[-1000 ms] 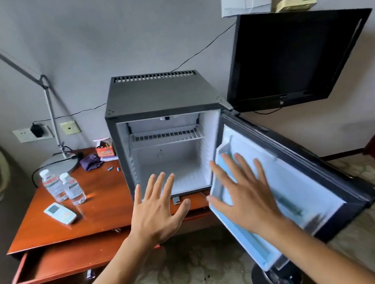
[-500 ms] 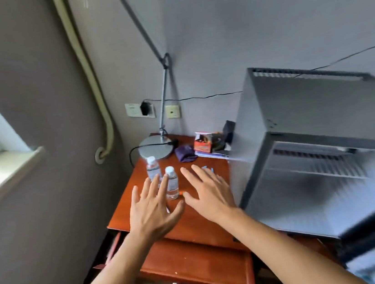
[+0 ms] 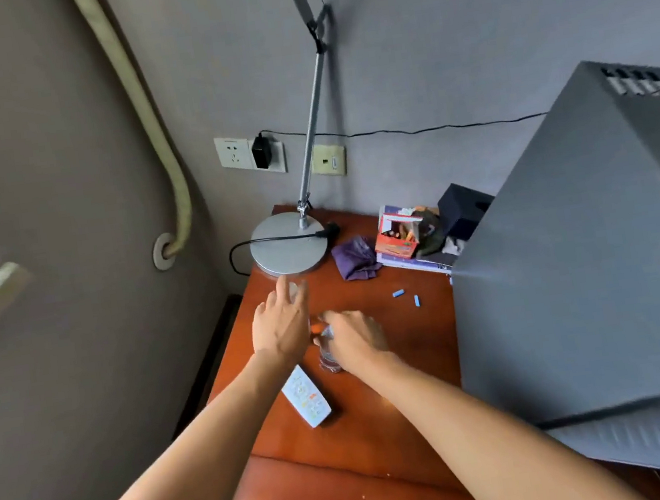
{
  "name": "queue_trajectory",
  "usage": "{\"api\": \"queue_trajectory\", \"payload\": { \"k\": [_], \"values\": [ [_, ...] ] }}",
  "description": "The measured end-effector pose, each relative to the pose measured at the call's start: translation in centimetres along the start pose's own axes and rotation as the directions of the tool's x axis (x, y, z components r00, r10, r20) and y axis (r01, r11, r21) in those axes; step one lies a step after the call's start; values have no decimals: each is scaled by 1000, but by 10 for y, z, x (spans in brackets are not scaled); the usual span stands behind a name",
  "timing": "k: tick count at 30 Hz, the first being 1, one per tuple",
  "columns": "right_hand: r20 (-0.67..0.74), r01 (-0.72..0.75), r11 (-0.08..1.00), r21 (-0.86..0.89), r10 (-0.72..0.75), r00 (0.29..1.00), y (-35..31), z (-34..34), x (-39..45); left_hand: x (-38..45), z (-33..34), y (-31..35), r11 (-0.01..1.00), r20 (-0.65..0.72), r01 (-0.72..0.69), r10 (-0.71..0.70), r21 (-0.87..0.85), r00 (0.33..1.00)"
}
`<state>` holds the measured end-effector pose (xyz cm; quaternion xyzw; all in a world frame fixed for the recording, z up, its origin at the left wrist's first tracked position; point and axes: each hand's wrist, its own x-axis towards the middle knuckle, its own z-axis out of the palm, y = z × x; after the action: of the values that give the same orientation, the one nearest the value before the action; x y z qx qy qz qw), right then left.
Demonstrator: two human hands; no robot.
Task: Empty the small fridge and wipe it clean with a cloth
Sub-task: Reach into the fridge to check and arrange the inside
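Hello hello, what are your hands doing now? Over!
Left hand reaching one clear plastic water bottle, right hand on another. Grey small fridge alongside. White remote near wrists.

The view has been swung left and downward, so the grey metal fridge (image 3: 598, 256) is cut off at the right edge. Both hands have been lowered onto the clear plastic water bottles: the left hand (image 3: 281, 325) over one, the right hand (image 3: 355, 341) apparently gripping the other bottle (image 3: 328, 355), though blurred.
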<state>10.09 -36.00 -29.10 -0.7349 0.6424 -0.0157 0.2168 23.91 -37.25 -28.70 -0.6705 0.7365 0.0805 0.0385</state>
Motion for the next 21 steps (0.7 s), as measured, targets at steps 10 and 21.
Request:
{"api": "queue_trajectory", "payload": {
  "k": [10, 21],
  "values": [
    [-176, 139, 975, 174, -108, 979, 51, -19, -129, -96, -15, 45, 996, 2, -90, 89, 12, 996],
    [-287, 60, 977, 205, 1, 958, 191, -37, -337, -282, 3, 192, 973, 35, -230, 229, 10, 973]
  ]
}}
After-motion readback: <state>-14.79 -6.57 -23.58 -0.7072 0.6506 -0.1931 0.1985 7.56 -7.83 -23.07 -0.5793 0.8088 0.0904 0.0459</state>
